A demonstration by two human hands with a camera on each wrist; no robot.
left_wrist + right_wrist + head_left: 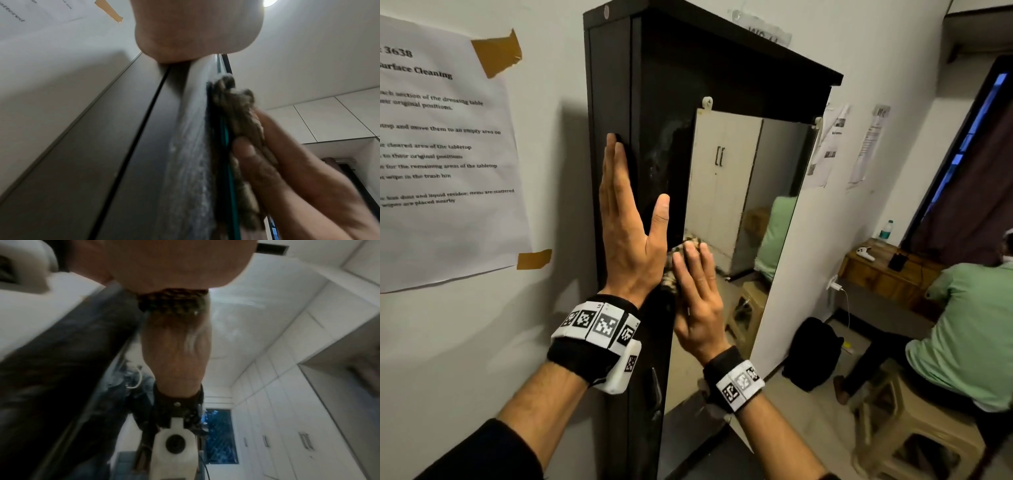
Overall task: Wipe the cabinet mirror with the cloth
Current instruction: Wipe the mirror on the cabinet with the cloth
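A tall black cabinet [616, 82] stands against the white wall, with a long mirror [736, 192] on its front. My left hand [625, 219] lies flat with straight fingers on the cabinet's side edge, thumb spread toward the mirror. My right hand [697, 294] presses a crumpled brownish cloth [681, 255] flat against the mirror's left edge, fingers straight. In the left wrist view the cloth [238, 123] sits bunched between the right hand [287, 170] and the glass edge. The right wrist view shows the cloth [174, 303] under my palm and my arm's reflection in the mirror [236, 331].
A taped paper sheet [445, 154] hangs on the wall to the left. To the right a person in a green shirt [969, 329] sits on a stool at a wooden desk [873, 270]. A black bag [811, 353] sits on the floor by the cabinet.
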